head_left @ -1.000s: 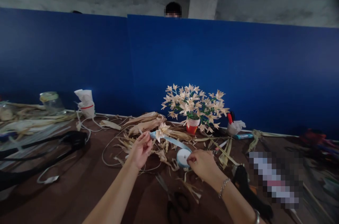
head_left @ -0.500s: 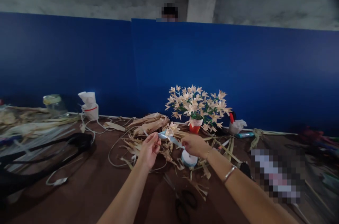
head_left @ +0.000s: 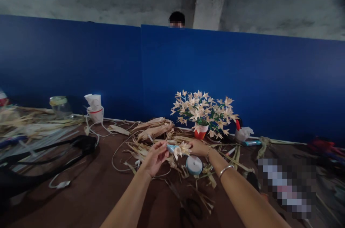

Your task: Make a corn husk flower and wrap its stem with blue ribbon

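Note:
My left hand (head_left: 156, 156) pinches the blue-wrapped stem of a small pale flower bunch (head_left: 181, 150), held over the table. Light blue ribbon (head_left: 171, 147) shows at the stem beside my fingertips. My right hand (head_left: 198, 149) is just right of the flowers, its fingers bent and partly hidden behind them; what it holds cannot be made out. Below it lies a round ribbon spool (head_left: 194, 165). Scissors with dark handles (head_left: 185, 204) lie nearer the front. Behind my hands stands a red and white pot (head_left: 201, 131) with many pale flowers (head_left: 199, 107).
Dry husks (head_left: 155, 128) lie behind my left hand. A white cup (head_left: 96, 113) and a glass jar (head_left: 60, 107) stand at the left, behind a black frame (head_left: 83, 143). A person's head (head_left: 176, 18) shows above the blue partition (head_left: 188, 59).
The flower bunch has turned from pointing up to pointing right. My right hand has shifted up relative to the spool, and the ribbon stretched between the hands no longer shows. The view has shifted slightly.

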Motion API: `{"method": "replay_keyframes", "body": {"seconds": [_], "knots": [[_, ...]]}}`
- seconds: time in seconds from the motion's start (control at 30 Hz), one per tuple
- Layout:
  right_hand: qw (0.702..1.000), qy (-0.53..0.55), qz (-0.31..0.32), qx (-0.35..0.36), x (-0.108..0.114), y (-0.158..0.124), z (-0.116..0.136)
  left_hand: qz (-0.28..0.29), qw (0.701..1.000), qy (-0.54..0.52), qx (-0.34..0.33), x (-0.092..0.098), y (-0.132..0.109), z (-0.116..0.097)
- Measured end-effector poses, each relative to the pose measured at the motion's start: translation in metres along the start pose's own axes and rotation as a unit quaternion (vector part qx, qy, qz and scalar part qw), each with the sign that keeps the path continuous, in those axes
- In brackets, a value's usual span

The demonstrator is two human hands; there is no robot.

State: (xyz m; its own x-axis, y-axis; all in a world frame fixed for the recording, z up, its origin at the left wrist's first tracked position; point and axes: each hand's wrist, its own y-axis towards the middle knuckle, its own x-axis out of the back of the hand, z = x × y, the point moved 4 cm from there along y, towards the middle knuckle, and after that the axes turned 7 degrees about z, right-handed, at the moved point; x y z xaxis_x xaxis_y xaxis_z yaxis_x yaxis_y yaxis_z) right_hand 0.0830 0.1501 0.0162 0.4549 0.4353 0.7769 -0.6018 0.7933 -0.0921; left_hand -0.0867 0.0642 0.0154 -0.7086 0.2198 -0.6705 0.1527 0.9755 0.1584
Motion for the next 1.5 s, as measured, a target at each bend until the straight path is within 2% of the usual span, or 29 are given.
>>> {"method": "replay_keyframes", "body": {"seconds": [0.1,0.27,0.43,0.6,0.73,0.83,0.93,1.0,1.03,1.1,1.2,1.33,1.4,1.5], "knots": [[0.999,-0.006,0.025,-0.026,-0.001,0.0,-0.005,0.023,1.0,-0.01,0.006,0.001,-0.002,-0.001],[0.998,-0.007,0.038,-0.048,-0.003,0.0,-0.005,0.098,0.994,0.005,0.044,-0.003,-0.007,0.003],[0.999,-0.03,-0.021,-0.031,-0.001,-0.005,0.004,0.08,0.994,0.048,0.057,-0.006,-0.009,0.002],[0.997,-0.004,-0.078,-0.021,0.011,-0.026,0.008,0.072,0.988,0.109,0.08,-0.012,-0.007,0.006],[0.995,0.062,-0.078,-0.02,0.014,-0.052,0.014,0.086,0.982,0.144,0.085,-0.016,-0.003,0.015],[0.983,0.154,-0.103,-0.002,0.009,-0.069,0.026,0.09,0.971,0.199,0.1,-0.015,-0.002,0.024],[0.935,0.326,-0.123,0.065,0.0,-0.077,0.041,0.098,0.954,0.259,0.117,-0.014,-0.002,0.031],[0.917,0.372,-0.116,0.084,-0.006,-0.079,0.047,0.098,0.943,0.296,0.114,-0.013,-0.002,0.034],[0.921,0.365,-0.11,0.082,-0.008,-0.08,0.049,0.098,0.939,0.311,0.112,-0.014,-0.002,0.035],[0.948,0.293,-0.1,0.074,-0.012,-0.081,0.053,0.098,0.93,0.335,0.113,-0.016,-0.002,0.035],[0.985,0.089,-0.127,0.072,-0.014,-0.087,0.06,0.079,0.929,0.343,0.112,-0.024,-0.002,0.035],[0.968,-0.137,-0.204,0.053,-0.018,-0.094,0.068,0.035,0.935,0.336,0.109,-0.03,-0.004,0.037],[0.954,-0.194,-0.223,0.053,-0.021,-0.094,0.069,0.02,0.941,0.322,0.104,-0.03,-0.004,0.039],[0.941,-0.218,-0.247,0.082,-0.024,-0.093,0.067,0.014,0.958,0.277,0.078,-0.029,-0.002,0.042]]}}
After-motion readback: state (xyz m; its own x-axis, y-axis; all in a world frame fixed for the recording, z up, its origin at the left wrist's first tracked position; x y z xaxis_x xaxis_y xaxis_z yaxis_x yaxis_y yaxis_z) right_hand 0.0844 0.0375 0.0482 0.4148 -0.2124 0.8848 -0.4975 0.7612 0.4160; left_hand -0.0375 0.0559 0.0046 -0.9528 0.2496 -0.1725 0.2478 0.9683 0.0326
